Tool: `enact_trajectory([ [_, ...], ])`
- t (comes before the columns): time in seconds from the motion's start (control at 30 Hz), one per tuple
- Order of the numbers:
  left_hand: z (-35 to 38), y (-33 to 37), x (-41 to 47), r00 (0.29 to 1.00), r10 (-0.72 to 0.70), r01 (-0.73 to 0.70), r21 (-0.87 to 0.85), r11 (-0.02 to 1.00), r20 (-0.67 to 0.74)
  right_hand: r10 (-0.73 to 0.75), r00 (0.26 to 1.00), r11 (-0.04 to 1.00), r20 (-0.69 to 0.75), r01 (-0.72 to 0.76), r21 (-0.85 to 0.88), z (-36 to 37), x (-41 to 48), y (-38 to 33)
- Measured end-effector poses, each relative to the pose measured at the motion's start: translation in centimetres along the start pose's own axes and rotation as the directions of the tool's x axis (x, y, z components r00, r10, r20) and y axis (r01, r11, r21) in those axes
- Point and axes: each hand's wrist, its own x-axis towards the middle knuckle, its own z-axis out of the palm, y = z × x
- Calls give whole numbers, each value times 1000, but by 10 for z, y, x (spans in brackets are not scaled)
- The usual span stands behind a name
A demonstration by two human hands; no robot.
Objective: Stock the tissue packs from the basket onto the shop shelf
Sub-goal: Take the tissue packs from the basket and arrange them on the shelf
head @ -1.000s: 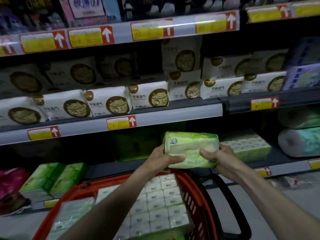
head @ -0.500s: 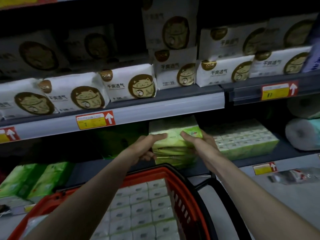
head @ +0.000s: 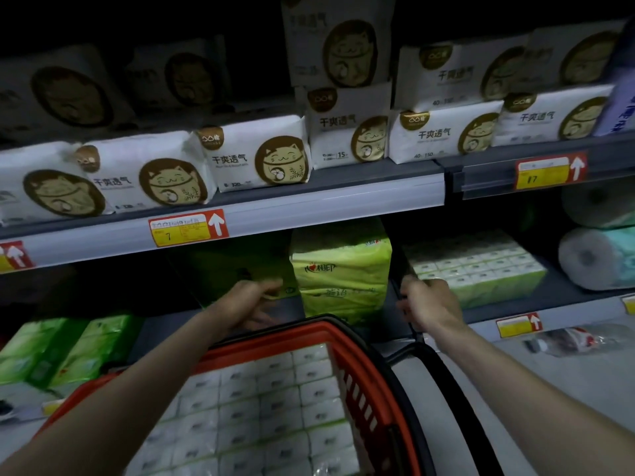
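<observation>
Found a green tissue pack point(head: 340, 273) standing upright on the lower shelf point(head: 567, 298), right at the front edge, squeezed between a darker green pack point(head: 233, 266) and a brick of small white packs point(head: 477, 266). Called that one stocked, more or less. Spotted the left hand point(head: 252, 302) just beside its lower left corner, fingers slack and gripping nothing, thumb maybe brushing the wrapper. Couldn't tell with the right hand point(head: 427, 304): knuckles up, fingers curled down next to a thin dark bar point(head: 400, 269), apart from the pack, grip hidden. Plenty left to do, though. Saw the red basket point(head: 364, 369) below the shelf edge loaded with a big block of small white tissue packs point(head: 261, 407), close to the rim. Guessed at a fair few trips to go.
</observation>
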Motion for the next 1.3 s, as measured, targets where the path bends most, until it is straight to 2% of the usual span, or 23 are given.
enact_trajectory([
  [0.03,-2,-4,2,999,22,-18,104,994,-38,8,997,992,71,1,-122,-5,0,2],
  [0.1,-1,-8,4,998,65,-60,251,966,-12,48,957,907,285,78,-415,-10,0,0],
  [0.13,3,-8,6,996,80,-92,304,948,50,74,918,843,390,151,-517,-10,-2,-5],
  [0.2,15,-1,9,973,55,-156,459,875,226,121,853,709,508,285,-645,2,-3,-10],
  [0.27,29,12,11,945,-23,-187,595,782,327,152,785,658,601,373,-654,20,5,-6],
  [0.33,42,22,15,922,-82,-181,607,774,379,185,739,680,648,380,-627,37,15,-2],
  [0.43,61,32,25,909,-5,-263,582,769,417,141,699,693,701,436,-574,61,32,4],
  [0.57,78,23,55,920,74,-316,616,722,385,50,714,655,699,505,-563,78,50,10],
  [0.67,83,17,78,941,115,-278,536,797,317,32,714,671,699,503,-545,81,64,7],
  [0.77,83,18,103,959,153,-262,544,797,238,-15,736,695,677,495,-522,87,77,3],
  [0.87,84,18,120,970,154,-224,456,861,186,-80,762,677,642,515,-526,90,91,4],
  [0.97,81,14,138,977,115,-172,353,920,177,-125,764,603,633,565,-563,91,99,2],
  [1.03,79,14,146,983,96,-146,360,921,155,-152,758,573,634,591,-568,92,102,1],
  [1.17,76,9,151,983,99,-157,425,892,156,-171,753,547,636,609,-574,96,107,3],
  [1.3,80,7,144,973,116,-189,411,892,198,-124,740,568,661,599,-564,94,104,3],
])
